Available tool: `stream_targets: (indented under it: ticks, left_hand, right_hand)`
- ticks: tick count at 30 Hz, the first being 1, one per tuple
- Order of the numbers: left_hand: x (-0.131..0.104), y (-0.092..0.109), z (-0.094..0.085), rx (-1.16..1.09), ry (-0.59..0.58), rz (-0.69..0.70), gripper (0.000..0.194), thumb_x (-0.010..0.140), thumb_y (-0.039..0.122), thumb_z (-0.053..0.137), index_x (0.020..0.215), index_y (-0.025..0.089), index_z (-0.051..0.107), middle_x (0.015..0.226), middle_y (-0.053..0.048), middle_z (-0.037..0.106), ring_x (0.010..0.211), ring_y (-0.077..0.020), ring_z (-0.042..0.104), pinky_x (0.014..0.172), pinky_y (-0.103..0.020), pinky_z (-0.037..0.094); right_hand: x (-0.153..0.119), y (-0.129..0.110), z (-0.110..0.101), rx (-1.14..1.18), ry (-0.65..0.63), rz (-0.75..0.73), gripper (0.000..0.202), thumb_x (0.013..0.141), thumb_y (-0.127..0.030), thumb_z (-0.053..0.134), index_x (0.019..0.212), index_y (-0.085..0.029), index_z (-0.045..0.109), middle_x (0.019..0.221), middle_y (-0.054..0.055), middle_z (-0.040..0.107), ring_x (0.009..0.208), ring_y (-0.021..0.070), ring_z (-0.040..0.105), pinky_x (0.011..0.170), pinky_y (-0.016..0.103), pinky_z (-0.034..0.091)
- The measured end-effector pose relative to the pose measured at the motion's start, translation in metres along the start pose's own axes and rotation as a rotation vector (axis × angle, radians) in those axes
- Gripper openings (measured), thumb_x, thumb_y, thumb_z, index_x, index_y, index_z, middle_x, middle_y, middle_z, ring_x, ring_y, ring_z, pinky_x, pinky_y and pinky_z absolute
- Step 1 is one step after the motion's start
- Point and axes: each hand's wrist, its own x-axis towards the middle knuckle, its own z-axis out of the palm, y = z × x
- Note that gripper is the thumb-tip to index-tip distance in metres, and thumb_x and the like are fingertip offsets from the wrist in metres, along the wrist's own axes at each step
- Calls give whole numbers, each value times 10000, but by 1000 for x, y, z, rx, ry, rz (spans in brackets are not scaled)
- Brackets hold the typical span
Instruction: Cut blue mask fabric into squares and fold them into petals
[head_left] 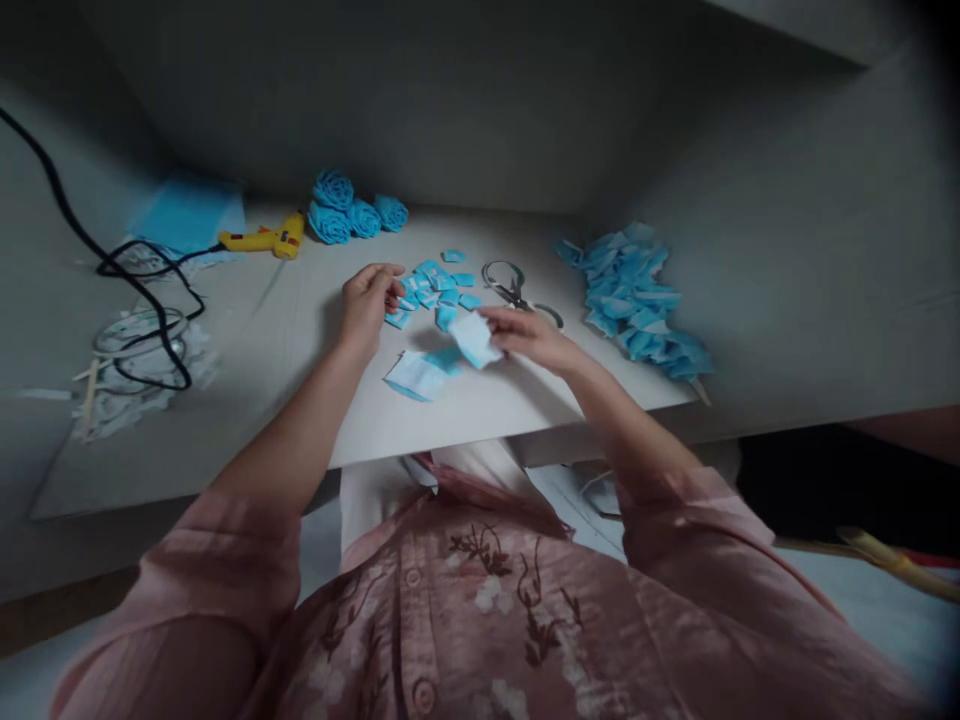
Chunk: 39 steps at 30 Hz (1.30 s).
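My right hand (536,338) pinches a piece of blue-and-white sheet material (474,340) above the table, slightly blurred. Below and left of it, a larger blue-and-white piece (417,376) lies on the tabletop. My left hand (367,303) rests beside a loose cluster of small cut blue pieces (431,275), its fingers curled together; whatever may be between them is hidden. Just beyond my right hand lies a pair of scissors (514,292), partly covered by that hand.
Several blue rolled roses (334,222) stand at the back. To their left are a yellow glue gun (287,237) with a looping black cord (56,185) and a blue sheet (187,212). A heap of blue pieces (634,285) lies right, against the grey wall (787,250).
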Motion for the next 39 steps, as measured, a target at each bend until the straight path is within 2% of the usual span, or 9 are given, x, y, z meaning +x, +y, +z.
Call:
stream_targets:
  ticks: [2, 5, 8, 11, 17, 22, 30, 35, 39]
  left_hand:
    - [3, -3, -1, 6, 8, 12, 152, 865, 130, 537, 855, 162, 685, 621, 34, 596, 502, -67, 474, 490, -171, 345]
    - [5, -7, -2, 19, 14, 46, 159, 862, 153, 527, 851, 176, 685, 620, 34, 594, 511, -75, 470, 493, -174, 346]
    - [5, -8, 0, 40, 12, 65, 154, 856, 188, 536, 836, 185, 688, 618, 29, 592, 516, -82, 461, 498, -181, 341]
    - [2, -8, 1, 83, 16, 95, 152, 813, 179, 536, 792, 187, 686, 605, 31, 575, 516, -87, 450, 505, -192, 331]
    - [1, -8, 0, 158, 4, 139, 170, 804, 185, 538, 779, 186, 706, 599, 33, 586, 521, -86, 463, 537, -194, 356]
    - [-1, -6, 0, 162, 43, 128, 205, 779, 114, 537, 730, 177, 726, 560, 30, 588, 494, -84, 443, 504, -199, 335]
    - [-4, -9, -1, 205, 42, 158, 232, 850, 74, 560, 756, 170, 748, 587, 22, 605, 505, -72, 453, 504, -189, 350]
    - [-15, -3, 4, 253, -54, 269, 177, 932, 272, 687, 785, 192, 744, 597, 7, 624, 512, -80, 495, 507, -204, 387]
    - [-32, 6, 7, 309, -399, 102, 288, 973, 426, 646, 912, 174, 770, 638, -42, 697, 441, -112, 568, 421, -230, 341]
  right_hand:
    - [-18, 0, 0, -148, 12, 27, 622, 827, -453, 769, 1383, -181, 711, 1134, 96, 779, 928, 218, 702, 771, 344, 584]
    - [-30, 8, -7, -168, 290, 25, 633, 865, -530, 721, 1410, -209, 680, 1328, 127, 746, 1117, 249, 699, 853, 368, 597]
    - [-34, 25, -17, -124, 562, 61, 650, 865, -563, 668, 1391, -181, 655, 1317, 167, 743, 1162, 278, 698, 827, 386, 611]
    - [-37, 42, -24, -334, 668, 101, 614, 911, -566, 579, 1355, -148, 653, 1225, 192, 765, 1058, 283, 717, 878, 461, 608]
    - [-19, 37, -13, -725, 565, 56, 640, 908, -393, 638, 1476, -101, 609, 1390, 230, 692, 1321, 390, 604, 1188, 573, 438]
    - [-3, 31, -19, -945, 347, 147, 832, 856, -322, 716, 1621, -120, 460, 1559, 225, 576, 1382, 432, 558, 1152, 547, 486]
    - [-41, 30, -58, -909, 336, 72, 641, 819, -105, 694, 1451, -99, 592, 1440, 281, 625, 1294, 452, 572, 1135, 629, 423]
    - [-48, -8, -9, -819, 200, -81, 206, 982, -273, 612, 1114, -217, 759, 1120, 118, 753, 1061, 309, 667, 953, 462, 519]
    - [-39, -18, 39, -755, -53, -30, 249, 1009, -402, 621, 1069, -196, 747, 1061, 128, 755, 1007, 298, 660, 811, 394, 488]
